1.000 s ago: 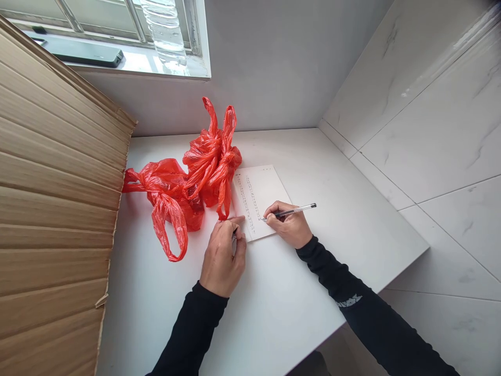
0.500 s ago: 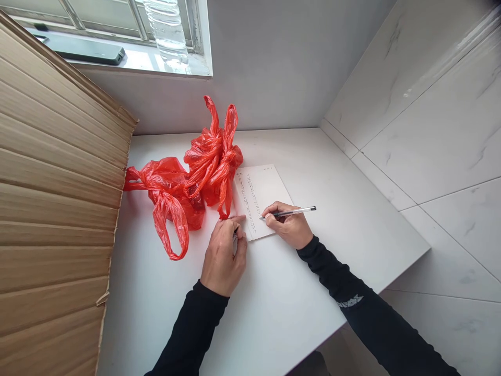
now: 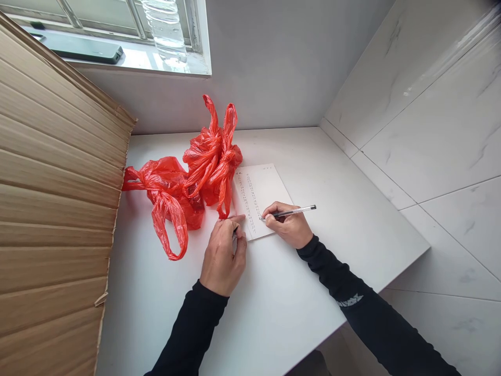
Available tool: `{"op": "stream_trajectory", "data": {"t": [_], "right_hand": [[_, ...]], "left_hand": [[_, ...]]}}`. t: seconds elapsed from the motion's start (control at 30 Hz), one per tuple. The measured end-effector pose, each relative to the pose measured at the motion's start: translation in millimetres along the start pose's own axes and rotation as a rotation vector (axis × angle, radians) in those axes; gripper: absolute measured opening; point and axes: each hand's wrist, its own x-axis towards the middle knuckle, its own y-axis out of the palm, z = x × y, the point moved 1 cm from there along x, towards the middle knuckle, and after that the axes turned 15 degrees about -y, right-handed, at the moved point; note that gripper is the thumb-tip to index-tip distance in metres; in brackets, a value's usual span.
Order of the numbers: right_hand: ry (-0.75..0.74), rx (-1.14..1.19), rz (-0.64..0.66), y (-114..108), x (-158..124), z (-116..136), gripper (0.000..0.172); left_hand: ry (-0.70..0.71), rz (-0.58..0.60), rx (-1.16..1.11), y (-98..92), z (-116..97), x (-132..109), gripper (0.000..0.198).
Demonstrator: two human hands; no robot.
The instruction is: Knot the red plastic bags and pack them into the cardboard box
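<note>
A slim clear-barrelled pen (image 3: 293, 211) with a dark end is pinched in my right hand (image 3: 287, 224). Its writing tip rests on a white sheet of paper (image 3: 270, 190), low in the second of two columns of small handwritten marks. My left hand (image 3: 224, 256) lies on the table beside the paper's lower left corner, one finger stretched onto its edge. The other fingers of that hand are curled round something small and dark, mostly hidden. Just beyond my left hand sits a knotted red plastic bag (image 3: 213, 156), overlapping the paper's left edge.
Another red plastic bag (image 3: 166, 190) lies at the left of the white table (image 3: 344, 209). A cardboard panel (image 3: 58, 209) stands along the left side. On the windowsill are a water bottle (image 3: 166, 28) and a flat dark device (image 3: 86, 49). Tiled wall (image 3: 438, 120) borders the right.
The view has shifted very slightly. Both hands, the pen and the paper look almost unmoved.
</note>
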Motion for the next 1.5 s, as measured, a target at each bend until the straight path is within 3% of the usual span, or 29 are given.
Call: {"op": "stream_trajectory", "data": {"t": [0.47,0.8,0.97,1.17,1.33,1.5], "right_hand": [[0.008,0.041,-0.021,0.0,-1.0,-2.7,0.009],[0.042,0.181,-0.197,-5.3,-6.0,-3.6,0.014],[0.048,0.167,-0.275,-5.8,-6.3,3.7,0.013],[0.014,0.186,-0.408,-4.5,-3.0,0.7,0.018],[-0.012,0.279,-0.385,-1.2,-6.6,8.4,0.021],[0.048,0.451,-0.25,7.3,-12.9,18.3,0.025]], "left_hand": [[-0.019,0.008,-0.013,0.0,-1.7,0.2,0.018],[-0.185,0.091,-0.146,-10.0,-12.3,-6.2,0.014],[-0.215,0.004,-0.193,-8.4,-6.9,-4.8,0.015],[-0.079,-0.148,-0.087,-7.1,-5.4,-2.6,0.014],[-0.163,-0.201,-0.158,-6.9,-2.0,-6.2,0.035],[-0.086,-0.17,-0.164,-8.1,-0.6,-7.8,0.016]]}}
